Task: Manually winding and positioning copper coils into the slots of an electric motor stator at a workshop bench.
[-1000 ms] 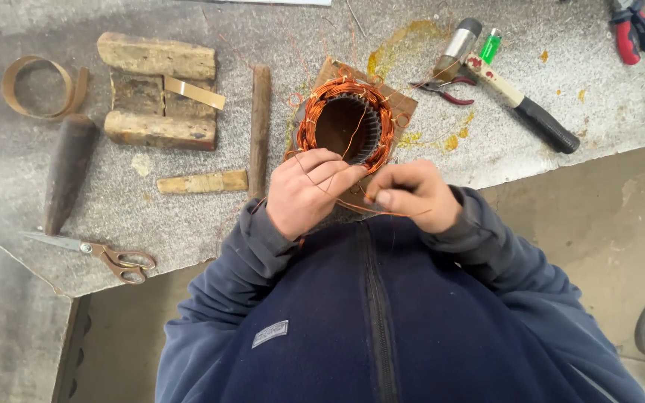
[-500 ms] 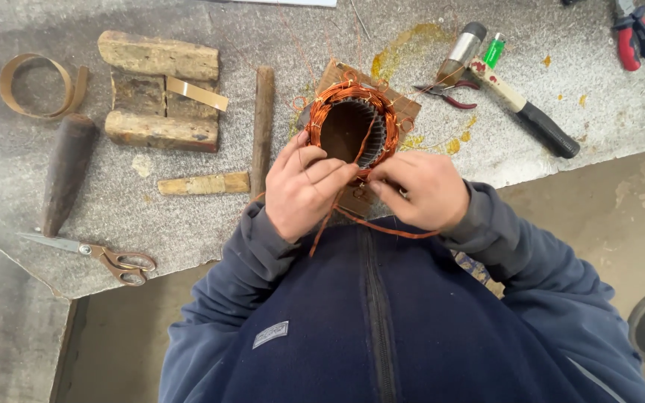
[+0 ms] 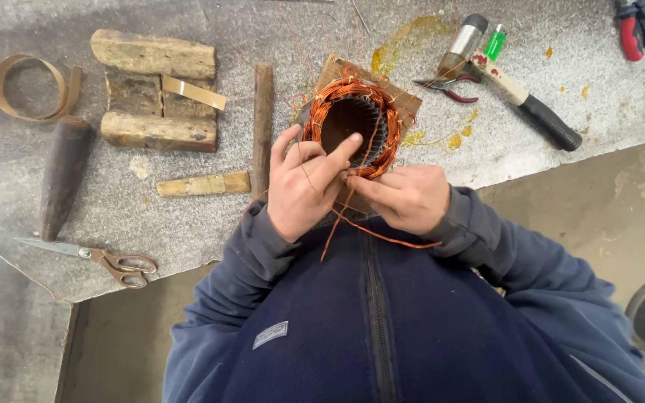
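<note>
Small grey rectangular label patch point(image 3: 271, 334) sewn on navy fleece jacket point(image 3: 382, 328), left of its zipper point(image 3: 379, 313), low on chest. No packages, signs, screens.

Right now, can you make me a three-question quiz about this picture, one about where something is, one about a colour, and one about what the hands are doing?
1. Where do the scissors lie?
A. near the left edge of the bench
B. inside the coil
C. on the floor

2. What colour is the wire on the coil?
A. blue
B. copper orange
C. white

3. What are the hands doing?
A. resting flat on the bench
B. holding the hammer
C. pinching wire at the coil

Answers: 1 A, they lie by the bench edge. 2 B, the windings shine copper orange. 3 C, the left hand and right hand grip thin strands.
</note>
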